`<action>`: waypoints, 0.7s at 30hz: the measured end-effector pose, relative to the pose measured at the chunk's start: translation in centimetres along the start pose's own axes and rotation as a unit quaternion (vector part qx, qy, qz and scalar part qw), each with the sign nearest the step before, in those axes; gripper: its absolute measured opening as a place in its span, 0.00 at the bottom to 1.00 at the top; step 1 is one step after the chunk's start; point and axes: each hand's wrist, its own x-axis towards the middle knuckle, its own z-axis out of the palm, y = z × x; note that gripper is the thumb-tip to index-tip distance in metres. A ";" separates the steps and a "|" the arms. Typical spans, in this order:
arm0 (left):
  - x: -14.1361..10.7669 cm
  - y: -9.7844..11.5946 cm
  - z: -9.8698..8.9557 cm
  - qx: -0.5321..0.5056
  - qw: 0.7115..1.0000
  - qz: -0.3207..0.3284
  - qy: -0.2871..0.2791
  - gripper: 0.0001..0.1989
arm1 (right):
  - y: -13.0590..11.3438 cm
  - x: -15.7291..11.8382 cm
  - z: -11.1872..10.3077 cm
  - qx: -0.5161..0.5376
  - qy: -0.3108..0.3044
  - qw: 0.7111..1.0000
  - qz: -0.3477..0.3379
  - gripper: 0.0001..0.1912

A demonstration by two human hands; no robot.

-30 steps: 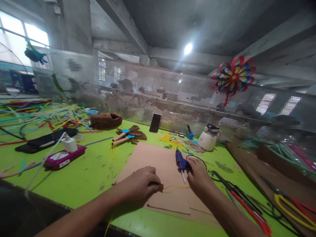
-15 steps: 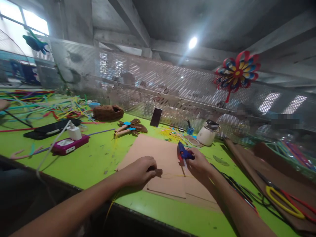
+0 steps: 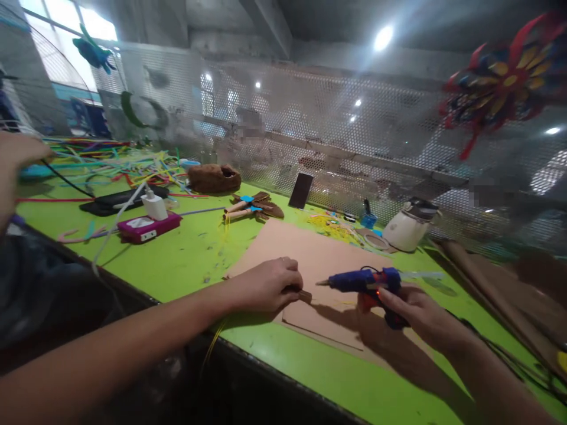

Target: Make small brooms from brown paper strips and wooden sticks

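My right hand (image 3: 419, 307) is closed round the handle of a blue and orange hot glue gun (image 3: 365, 281), a clear glue stick (image 3: 423, 274) jutting from its back. Its nozzle points left, a short way from my left hand (image 3: 277, 283). That hand is closed on a small brown strip (image 3: 305, 296), and only the strip's end shows beyond the fingers. Beneath both lie sheets of tan cardboard (image 3: 283, 242) on the green table. A thin yellow strand (image 3: 215, 339) hangs at the table edge by my left wrist.
A magenta power strip (image 3: 150, 229) with a white plug lies left. Brown figures (image 3: 261, 206) with blue bands, a dark phone-like panel (image 3: 301, 190), yellow scraps (image 3: 332, 226) and a white jug (image 3: 410, 227) stand behind the cardboard. Another person's hand (image 3: 20, 150) reaches in at far left.
My right hand has turned the glue gun so its nozzle points left toward my left hand. My view has shifted, and another person's hand has come in at the left.
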 end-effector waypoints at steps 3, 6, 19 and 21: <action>0.0 0.0 0.0 0.002 1.000 -0.015 -0.005 0.12 | 0.3 0.2 0.8 0.032 -0.003 0.999 0.008 0.23; 0.0 0.0 0.0 0.000 1.000 -0.028 -0.003 0.11 | 0.3 0.6 1.3 0.097 -0.010 0.995 0.033 0.22; 0.2 -0.1 0.0 0.023 0.999 -0.025 -0.016 0.09 | 1.5 0.4 5.6 0.245 0.092 0.965 0.014 0.17; 0.2 0.0 0.0 0.029 0.999 -0.024 -0.020 0.09 | 1.3 0.4 5.3 0.229 0.084 0.970 0.013 0.17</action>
